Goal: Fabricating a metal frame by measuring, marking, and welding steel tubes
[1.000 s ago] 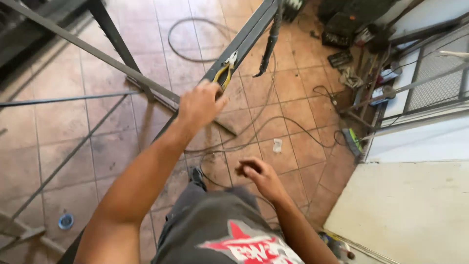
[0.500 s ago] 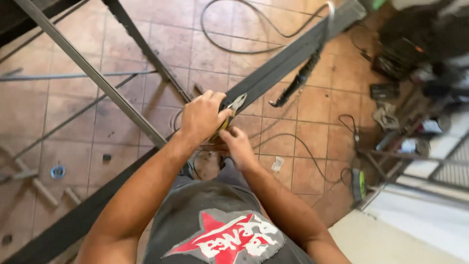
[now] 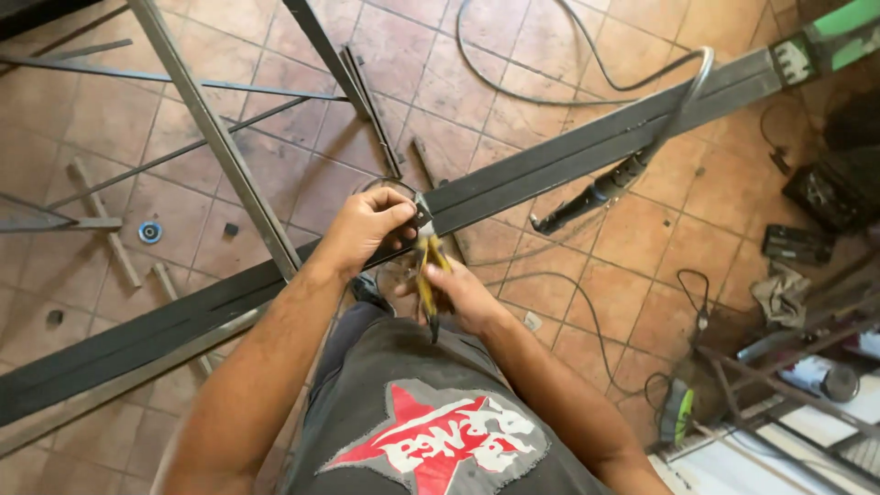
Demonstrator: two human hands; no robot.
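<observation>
Pliers (image 3: 427, 275) sit clasped in right hand (image 3: 458, 295), left hand (image 3: 367, 229) just above.

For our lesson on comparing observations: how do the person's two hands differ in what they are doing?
The left hand lies on top of the dark steel beam, fingers curled over its edge; the right hand sits lower, below the beam, gripping yellow-handled pliers. Both are bare and close together at the same spot.

The long steel beam (image 3: 568, 160) bars the hands' forward path; the welding torch (image 3: 596, 192) lies across it; bare tiled floor (image 3: 632, 238) opens rightward.
</observation>
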